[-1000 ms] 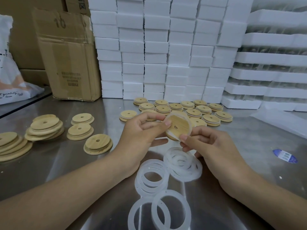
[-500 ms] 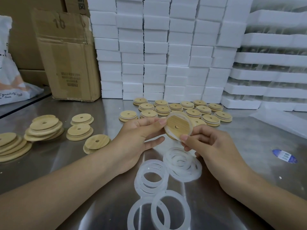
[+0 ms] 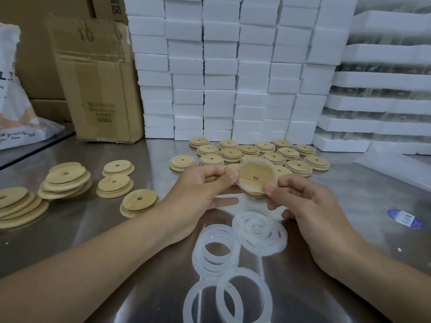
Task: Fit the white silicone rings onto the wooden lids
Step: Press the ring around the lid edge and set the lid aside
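A round wooden lid (image 3: 256, 177) with a small centre hole is held up between both hands over the steel table (image 3: 338, 206). A white silicone ring (image 3: 240, 171) runs around its rim. My left hand (image 3: 200, 185) pinches the lid's left edge with thumb and fingers. My right hand (image 3: 300, 199) pinches its lower right edge. Loose white rings (image 3: 258, 229) lie in overlapping piles just below the hands, with more rings (image 3: 227, 297) nearer me.
Bare wooden lids (image 3: 65, 180) lie stacked at the left. Several lids with rings (image 3: 275, 152) sit in rows behind the hands. White foam blocks (image 3: 233, 66) form a wall at the back, a cardboard box (image 3: 98, 85) stands at back left, a blue sticker (image 3: 404, 219) lies right.
The lid has risen slightly and tilted more face-on to me. Both hands shifted their pinch along its rim; the ring sits further around the edge.
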